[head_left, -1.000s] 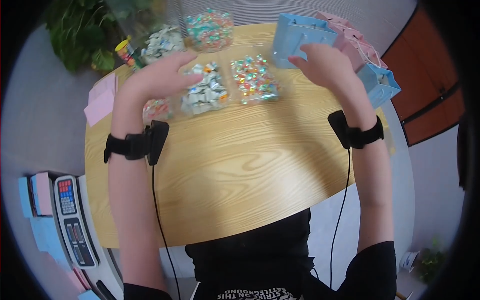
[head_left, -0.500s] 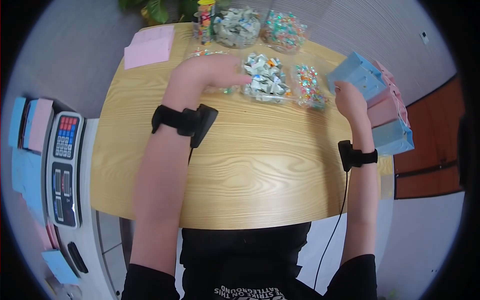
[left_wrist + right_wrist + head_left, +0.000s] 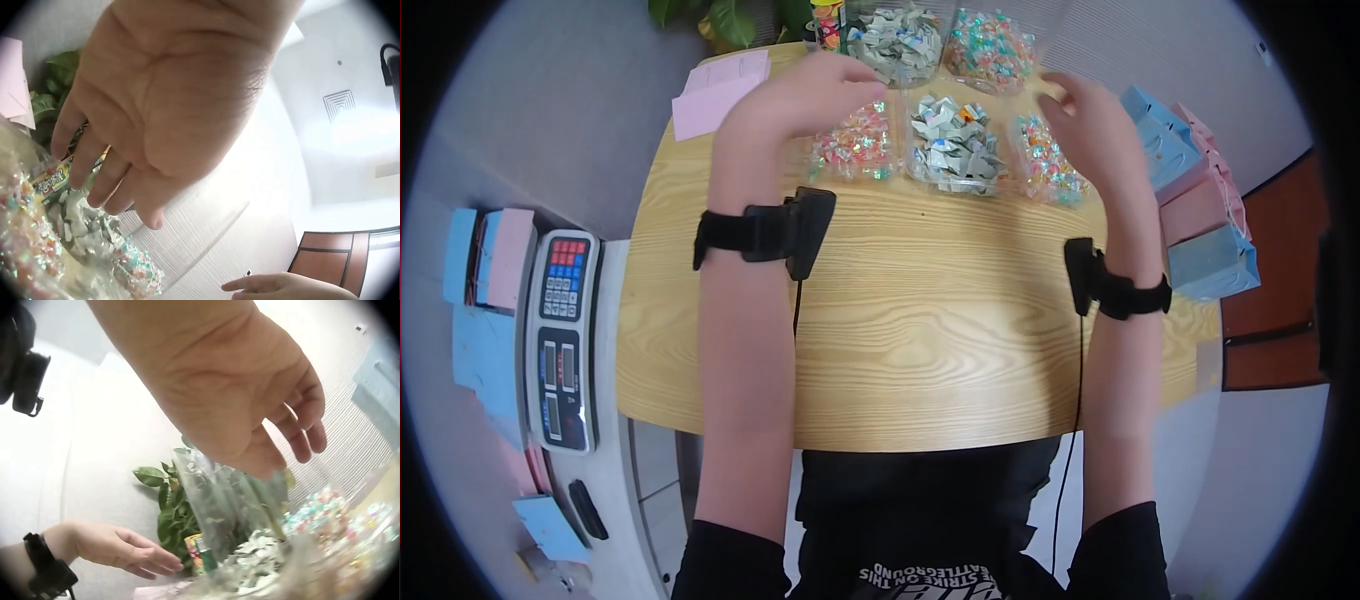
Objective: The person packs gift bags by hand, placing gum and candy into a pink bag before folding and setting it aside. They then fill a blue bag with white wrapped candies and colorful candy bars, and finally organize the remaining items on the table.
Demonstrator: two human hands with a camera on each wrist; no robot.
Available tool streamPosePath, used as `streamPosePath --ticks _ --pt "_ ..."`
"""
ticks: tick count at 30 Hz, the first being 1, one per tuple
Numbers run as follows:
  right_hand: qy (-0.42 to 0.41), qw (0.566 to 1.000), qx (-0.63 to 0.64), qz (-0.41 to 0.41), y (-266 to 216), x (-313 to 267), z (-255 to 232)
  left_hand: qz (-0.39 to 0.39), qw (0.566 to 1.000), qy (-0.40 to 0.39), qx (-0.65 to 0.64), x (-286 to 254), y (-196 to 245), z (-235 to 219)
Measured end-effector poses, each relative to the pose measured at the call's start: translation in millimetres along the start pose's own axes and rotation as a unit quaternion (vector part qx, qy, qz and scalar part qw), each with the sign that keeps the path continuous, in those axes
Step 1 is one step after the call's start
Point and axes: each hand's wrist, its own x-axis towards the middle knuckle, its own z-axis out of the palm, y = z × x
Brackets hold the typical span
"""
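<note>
Shiny candies (image 3: 1048,160) lie right of the silvery ones (image 3: 955,150); the right hand (image 3: 1096,128), loosely bent and empty, has come across to them from the blue bag (image 3: 1168,145). The left hand (image 3: 812,93), fingers relaxed, empty, hangs near the pink candies (image 3: 860,145): nothing looks lifted yet.

Containers (image 3: 960,187) sit on the table (image 3: 910,290), bags (image 3: 1205,210) right, scale (image 3: 563,340) left, plant (image 3: 732,24) (mostly cropped) apparently behind.
</note>
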Motion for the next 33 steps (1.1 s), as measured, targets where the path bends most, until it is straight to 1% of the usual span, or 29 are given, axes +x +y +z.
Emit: streamPosePath --ticks 2,3,4,5,6,7,8,9,10,11,12,13,14,15,17,18,20,21,23,24,26,27,28,29,30,33 --pt "-0.021 0.988 0.144 -0.048 -45.9 4.5 1.4 0.026 0.998 0.056 -0.014 -9.1 -2.9 -20.4" --pt "-0.038 0.978 0.199 -0.059 -66.4 7.6 9.7 0.031 0.998 0.054 -0.004 -13.4 -3.3 -27.9" --pt "-0.054 0.963 0.253 -0.071 -86.3 9.8 19.3 -0.043 0.995 0.095 -0.005 -18.8 -3.4 -34.6" --pt "-0.044 0.964 0.248 -0.087 -107.8 9.4 24.6 -0.115 0.984 0.139 -0.005 -21.9 -5.2 -43.6" --pt "-0.035 0.964 0.243 -0.105 -127.7 7.7 28.9 -0.113 0.984 0.140 0.005 -22.6 -17.0 -50.6" --pt "-0.028 0.962 0.250 -0.106 -144.5 8.3 34.3 -0.107 0.974 0.199 0.024 -22.0 -38.0 -54.2" --pt "-0.058 0.960 0.249 -0.116 -159.1 9.4 39.9 -0.101 0.960 0.257 0.042 -20.9 -55.4 -57.4" --pt "-0.090 0.957 0.247 -0.125 -170.9 9.3 42.7 -0.100 0.960 0.258 0.050 -22.5 -64.2 -59.3" --pt "-0.089 0.955 0.253 -0.124 -179.8 9.1 43.7 -0.134 0.949 0.276 0.076 -24.6 -73.9 -59.5" --pt "-0.125 0.953 0.248 -0.125 -187.7 8.3 42.5 -0.168 0.936 0.292 0.101 -26.4 -86.3 -58.0" --pt "-0.162 0.949 0.240 -0.125 -192.1 7.7 44.3 -0.170 0.936 0.289 0.105 -23.8 -109.5 -54.4" --pt "-0.168 0.947 0.245 -0.124 -194.1 8.9 51.7 -0.109 0.932 0.302 0.169 -18.8 -138.2 -49.7" --pt "-0.151 0.955 0.214 -0.140 -195.9 11.1 61.4 -0.047 0.921 0.310 0.231 -15.6 -157.6 -46.8" --pt "-0.133 0.961 0.183 -0.157 -198.6 10.8 67.0 -0.054 0.922 0.305 0.232 -12.3 -161.5 -43.7" --pt "-0.153 0.961 0.174 -0.152 -197.7 9.6 65.0 -0.008 0.896 0.304 0.322 -7.2 -163.8 -33.2" --pt "-0.164 0.963 0.161 -0.144 -195.2 10.7 62.2 -0.012 0.896 0.306 0.321 -9.5 -156.8 -30.4" --pt "-0.155 0.962 0.176 -0.140 -189.1 11.9 61.8 -0.088 0.916 0.247 0.304 -11.3 -143.6 -26.1" --pt "-0.145 0.961 0.192 -0.134 -185.3 12.2 61.5 -0.088 0.916 0.247 0.302 -10.0 -145.0 -25.5" --pt "-0.138 0.962 0.190 -0.140 -178.4 17.0 63.7 -0.124 0.946 0.171 0.245 -12.2 -142.5 -28.2" --pt "-0.130 0.962 0.189 -0.146 -175.9 18.5 64.0 -0.126 0.946 0.171 0.246 -15.9 -137.7 -28.5" --pt "-0.131 0.964 0.181 -0.147 -171.3 18.6 61.8 -0.134 0.924 0.157 0.321 -22.8 -127.5 -29.8" --pt "-0.130 0.965 0.171 -0.148 -168.8 19.1 59.9 -0.134 0.924 0.159 0.322 -23.3 -128.7 -30.0" --pt "-0.128 0.966 0.171 -0.149 -165.7 19.7 58.6 -0.147 0.947 0.143 0.247 -23.9 -130.9 -30.7" --pt "-0.146 0.963 0.173 -0.147 -162.8 20.3 58.2 -0.158 0.964 0.128 0.171 -24.7 -130.7 -33.5" --pt "-0.164 0.960 0.174 -0.145 -160.3 20.8 58.1 -0.157 0.964 0.131 0.172 -26.0 -130.6 -37.7" --pt "-0.142 0.961 0.197 -0.134 -154.5 23.7 59.0 -0.129 0.972 0.115 0.158 -32.0 -123.7 -52.5"
